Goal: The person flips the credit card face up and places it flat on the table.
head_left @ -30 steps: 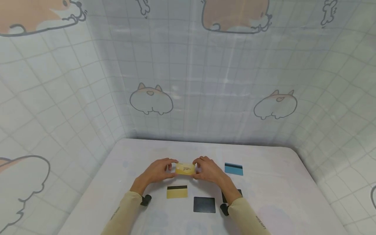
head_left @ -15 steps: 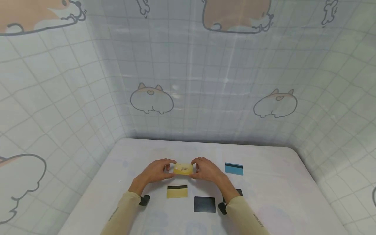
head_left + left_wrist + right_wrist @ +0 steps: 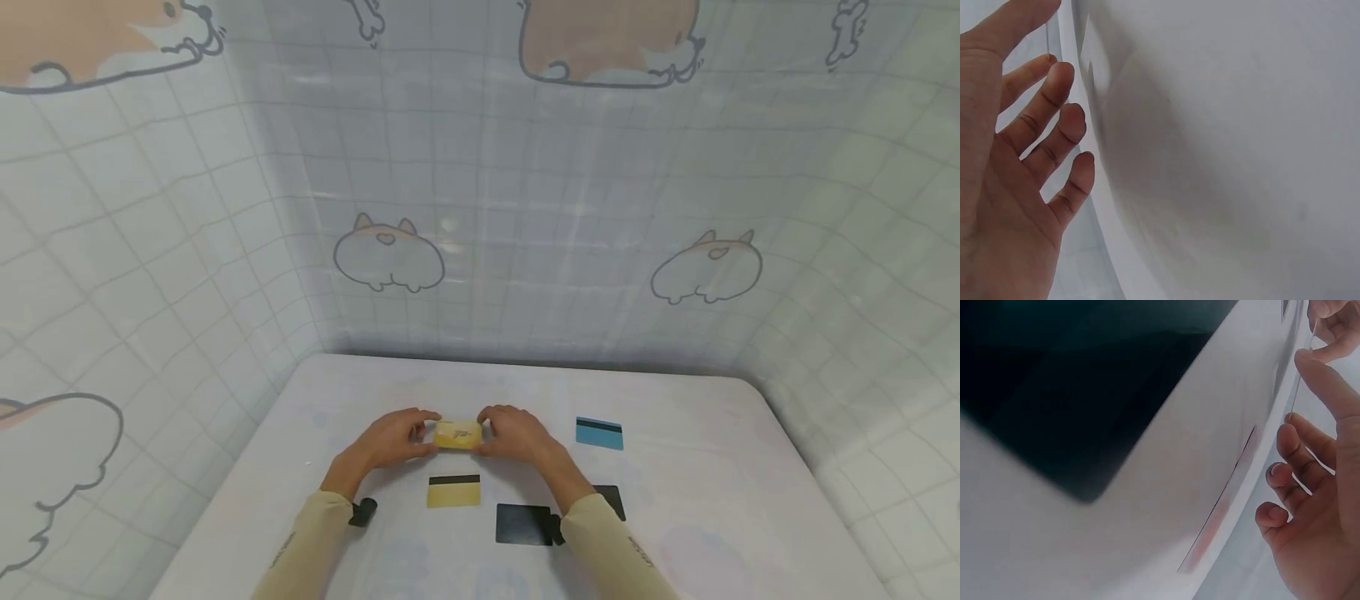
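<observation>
Both hands hold a yellow card (image 3: 458, 436) with dark writing, one hand at each short side, over the far middle of the table. The left hand (image 3: 393, 438) pinches its left end between thumb and fingers; the right hand (image 3: 516, 434) pinches the right end. In the right wrist view, the card shows edge-on as a thin line by the right hand (image 3: 1316, 487), with part of the left hand (image 3: 1338, 328) beyond. In the left wrist view, the left hand (image 3: 1029, 150) has its other fingers bent loosely, and the card is out of sight.
On the white table (image 3: 690, 450) lie a yellow card with a dark stripe (image 3: 453, 493), a blue striped card (image 3: 599, 433), a black card (image 3: 522, 525) and another black card (image 3: 611, 500), partly behind the right forearm. Patterned curtains (image 3: 525, 208) surround the table.
Both hands have shifted slightly left with the yellow card between them. The right forearm moved left too, showing more of the farther black card. The cards on the table stay put.
</observation>
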### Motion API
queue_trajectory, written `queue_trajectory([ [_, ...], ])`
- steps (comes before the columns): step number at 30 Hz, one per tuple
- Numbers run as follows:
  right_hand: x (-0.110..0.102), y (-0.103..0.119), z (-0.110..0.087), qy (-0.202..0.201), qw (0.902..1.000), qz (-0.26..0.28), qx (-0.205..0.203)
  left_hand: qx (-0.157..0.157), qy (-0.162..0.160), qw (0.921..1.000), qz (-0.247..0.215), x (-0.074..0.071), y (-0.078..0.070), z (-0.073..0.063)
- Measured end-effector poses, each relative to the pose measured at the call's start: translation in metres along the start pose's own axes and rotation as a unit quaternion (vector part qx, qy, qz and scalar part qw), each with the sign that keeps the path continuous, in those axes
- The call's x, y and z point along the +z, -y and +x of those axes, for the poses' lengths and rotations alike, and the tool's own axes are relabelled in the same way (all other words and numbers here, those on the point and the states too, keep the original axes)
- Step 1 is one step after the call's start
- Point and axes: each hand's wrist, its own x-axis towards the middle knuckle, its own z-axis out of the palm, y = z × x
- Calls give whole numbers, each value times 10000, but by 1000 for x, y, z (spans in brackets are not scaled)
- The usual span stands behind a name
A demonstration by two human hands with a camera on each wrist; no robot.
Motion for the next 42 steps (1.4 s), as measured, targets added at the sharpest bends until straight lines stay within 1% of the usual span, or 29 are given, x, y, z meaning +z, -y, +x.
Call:
queue_trajectory([
  [6, 1, 4, 5, 148, 9999, -43, 43, -262, 191, 9993, 170, 3, 6, 3],
  [8, 2, 5, 6, 178, 9998, -77, 53, -321, 244, 9991, 153, 3, 8, 3],
  [13, 6, 5, 10, 159, 9998, -124, 56, -341, 331, 9988, 79, 1, 10, 4],
  [23, 13, 5, 19, 5, 9997, -259, -25, -492, 350, 9981, 125, -1, 16, 6],
  [30, 11, 4, 20, -17, 9998, -205, 6, -741, 369, 9965, 58, 0, 18, 11],
  [35, 11, 1, 23, -20, 9999, -125, 50, -784, 346, 9963, 30, -2, 17, 14],
  [42, 10, -2, 27, -61, 9999, -3, 156, -815, 335, 9961, -35, 0, 17, 20],
])
